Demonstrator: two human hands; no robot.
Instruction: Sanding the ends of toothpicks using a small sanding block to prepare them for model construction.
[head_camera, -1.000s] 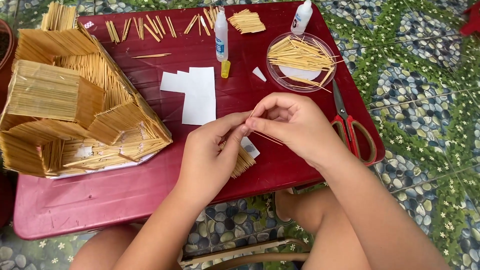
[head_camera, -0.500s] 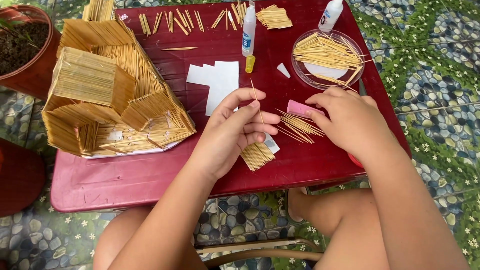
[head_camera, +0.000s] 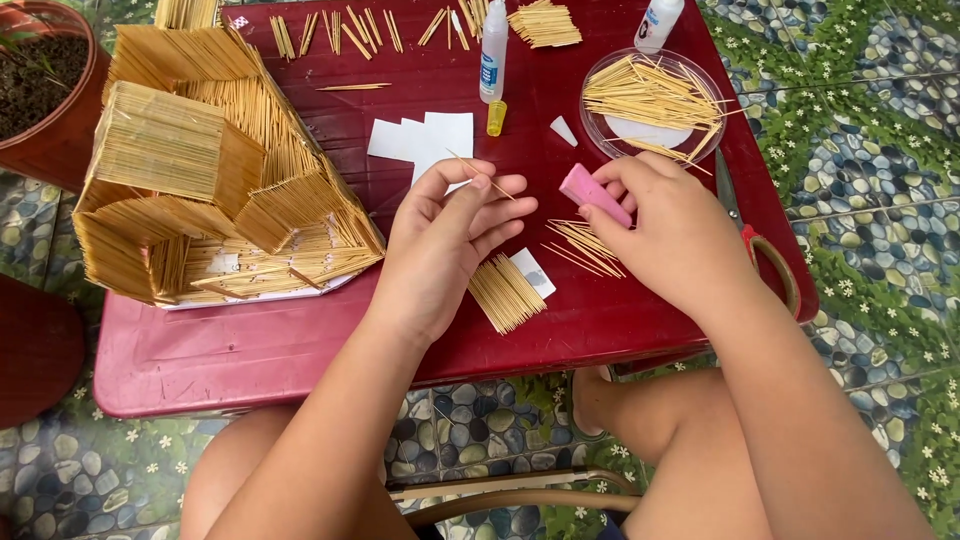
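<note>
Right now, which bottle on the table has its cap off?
The tall glue bottle mid-table: its yellow cap lies beside it. The corner bottle is partly cropped.

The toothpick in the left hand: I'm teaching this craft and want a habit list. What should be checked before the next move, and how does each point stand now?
1. Toothpick pinched in the left hand: ok, grip between thumb and fingertip.
2. Pink block held in the right hand: ok.
3. Loose toothpicks within reach: ok, on the red table under the right hand.
4. Glued toothpick panel lying flat: ok.
5. Glue bottle capped: not ok, yellow cap lies beside it.
6. Scissors clear of hands: not ok, partly under the right hand.
</note>
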